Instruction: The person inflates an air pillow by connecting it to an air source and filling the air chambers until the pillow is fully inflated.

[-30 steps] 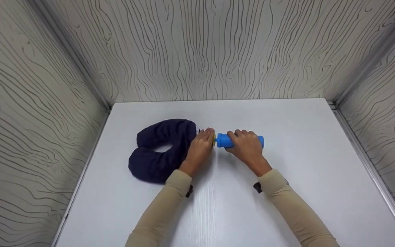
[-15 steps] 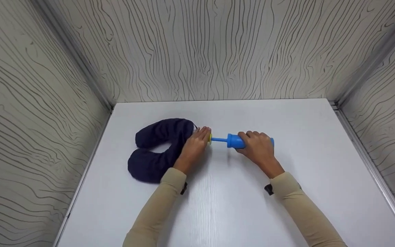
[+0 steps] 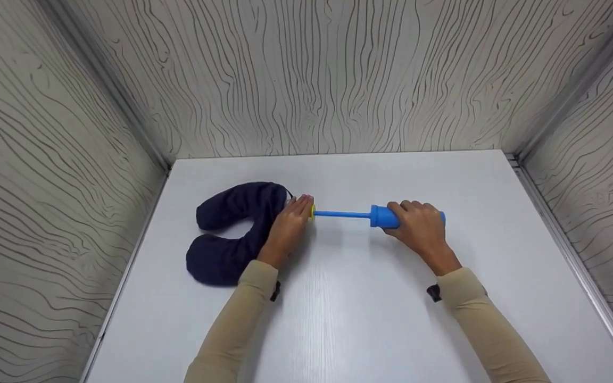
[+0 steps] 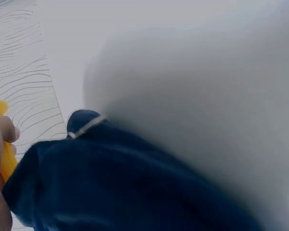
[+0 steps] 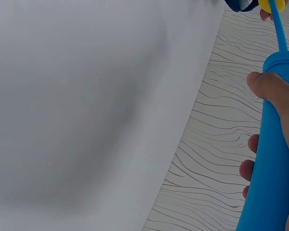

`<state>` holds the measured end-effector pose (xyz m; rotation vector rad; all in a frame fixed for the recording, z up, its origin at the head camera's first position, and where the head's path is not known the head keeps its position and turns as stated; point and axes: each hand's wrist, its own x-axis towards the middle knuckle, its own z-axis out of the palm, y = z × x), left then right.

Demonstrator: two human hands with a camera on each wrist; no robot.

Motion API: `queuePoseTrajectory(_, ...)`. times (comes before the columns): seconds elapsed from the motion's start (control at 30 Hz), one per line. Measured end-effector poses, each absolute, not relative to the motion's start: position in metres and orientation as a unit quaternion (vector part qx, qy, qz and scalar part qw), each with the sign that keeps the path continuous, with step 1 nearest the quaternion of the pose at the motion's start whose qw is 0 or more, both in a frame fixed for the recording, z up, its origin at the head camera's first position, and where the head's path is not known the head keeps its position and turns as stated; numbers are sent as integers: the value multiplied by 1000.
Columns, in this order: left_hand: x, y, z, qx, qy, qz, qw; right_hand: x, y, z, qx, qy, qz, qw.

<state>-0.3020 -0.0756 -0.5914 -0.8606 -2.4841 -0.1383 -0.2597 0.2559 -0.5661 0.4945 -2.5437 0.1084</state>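
A blue hand pump [image 3: 383,216] is stretched out sideways above the white table, its thin rod [image 3: 342,214] drawn far out of the barrel. My right hand [image 3: 418,226] grips the barrel, thumb on one side and fingertips round the other in the right wrist view. At the rod's left end, my left hand [image 3: 288,226] holds the yellow end piece [image 3: 313,213]; the left wrist view shows fingers about this yellow part [image 4: 8,161]. Directly beside the left hand lies a navy U-shaped neck pillow [image 3: 221,260], partly covered by that hand. A pale strip crosses the pillow's small tab [image 4: 86,126].
The white tabletop [image 3: 349,319] is enclosed by wood-grain patterned panels at the back [image 3: 306,80], left and right. Metal rails run along the side edges. The neck pillow's opening faces left.
My right hand has moved right with the pump barrel and my left hand slightly left, so the rod shows much longer. The pillow has shifted a little left in view.
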Motion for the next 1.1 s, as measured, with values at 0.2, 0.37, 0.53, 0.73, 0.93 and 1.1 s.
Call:
queuePoseTrajectory(0.2,-298,-66,-591,-315,-910,-30,268,-259,243,-566,188,-945,28,266)
queuePoseTrajectory(0.37,-294,-61,-590,-301,-915,-48,266,-259,221,-566,187,-948,22,257)
queuePoseTrajectory(0.53,-290,-54,-592,-299,-915,-49,266,-259,203,-572,191,-946,28,260)
queuePoseTrajectory(0.73,-286,-43,-592,-303,-912,-37,275,-261,184,-575,185,-948,19,257)
queuePoseTrajectory(0.93,-283,-37,-590,-304,-910,-28,281,-265,168,-576,196,-946,11,260)
queuePoseTrajectory(1.1,-281,-38,-590,-315,-910,-20,271,-264,166,-578,204,-943,13,264)
